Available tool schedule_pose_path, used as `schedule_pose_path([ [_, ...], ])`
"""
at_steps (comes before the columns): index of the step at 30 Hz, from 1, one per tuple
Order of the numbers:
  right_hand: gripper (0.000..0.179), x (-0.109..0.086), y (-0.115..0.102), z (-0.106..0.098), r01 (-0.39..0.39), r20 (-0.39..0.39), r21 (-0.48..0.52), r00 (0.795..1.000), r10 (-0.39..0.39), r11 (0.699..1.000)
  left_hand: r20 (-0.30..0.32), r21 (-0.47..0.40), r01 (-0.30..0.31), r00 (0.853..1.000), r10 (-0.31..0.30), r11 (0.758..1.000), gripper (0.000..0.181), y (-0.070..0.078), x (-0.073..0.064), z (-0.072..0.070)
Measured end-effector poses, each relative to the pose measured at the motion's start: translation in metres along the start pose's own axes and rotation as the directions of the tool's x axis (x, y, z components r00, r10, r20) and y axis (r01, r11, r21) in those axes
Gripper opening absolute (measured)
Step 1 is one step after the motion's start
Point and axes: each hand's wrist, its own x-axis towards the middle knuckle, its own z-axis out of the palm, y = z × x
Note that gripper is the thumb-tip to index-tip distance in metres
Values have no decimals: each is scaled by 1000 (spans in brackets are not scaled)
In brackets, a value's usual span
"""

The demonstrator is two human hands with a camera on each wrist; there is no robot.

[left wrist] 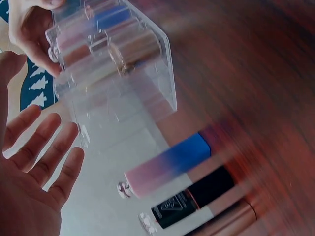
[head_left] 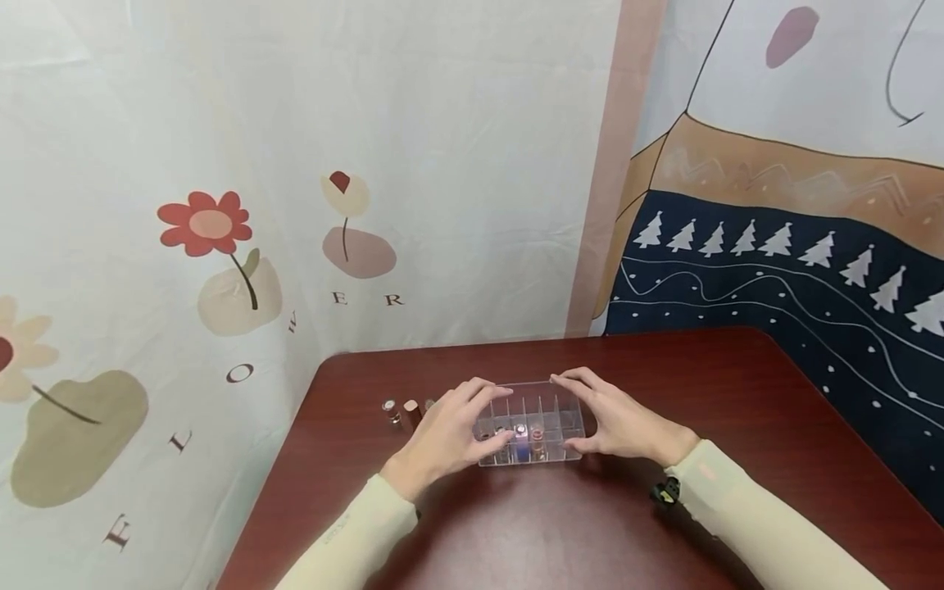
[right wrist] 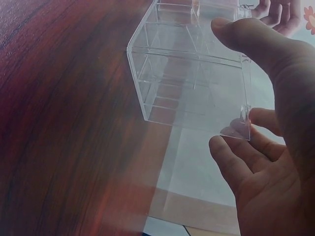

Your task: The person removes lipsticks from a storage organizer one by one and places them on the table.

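A clear acrylic organizer (head_left: 547, 452) with small compartments sits on the table between both hands. Inside it stand several lipstick tubes, among them a purple-blue one (head_left: 522, 447) and a reddish one (head_left: 537, 447). My right hand (head_left: 623, 422) holds the organizer's right end, thumb at the front and fingertips at the back edge. My left hand (head_left: 450, 426) is beside the left end; in the left wrist view its fingers (left wrist: 47, 147) are spread and appear apart from the plastic. Compartments at the right end hold nothing, as the right wrist view shows.
Left of the organizer lie more tubes: a pink-to-blue lipstick (left wrist: 167, 169), a black one (left wrist: 172, 209) and a coppery one (left wrist: 229, 221), partly cut off. The dark red wooden table (head_left: 516, 533) meets a printed cloth backdrop (head_left: 472, 205) behind and at the sides.
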Motion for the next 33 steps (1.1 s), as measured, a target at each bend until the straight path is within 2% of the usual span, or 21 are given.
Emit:
schedule_pose_path([
  [4, 106, 0, 0, -2, 5, -3, -1, 1000, -5, 1000, 29, 1, -2, 1000, 2, 1000, 60, 7, 4, 4],
  [14, 105, 0, 1, -3, 35, -21, -7, 999, -35, 999, 53, 30, -31, 998, 29, 999, 64, 19, 12, 13],
  [18, 105, 0, 0, -2, 40, -18, -4, 999, -41, 999, 79, 40, -16, 997, 13, 999, 63, 25, 13, 17],
  [25, 104, 0, 2, 0, 55, -41, -15, 998, -56, 998, 125, 8, 20, 992, -21, 1000, 58, 27, 16, 27],
  [33, 106, -1, 1, -1, 29, -14, 1, 999, -29, 1000, 106, 50, 5, 994, -11, 999, 50, 27, 14, 37],
])
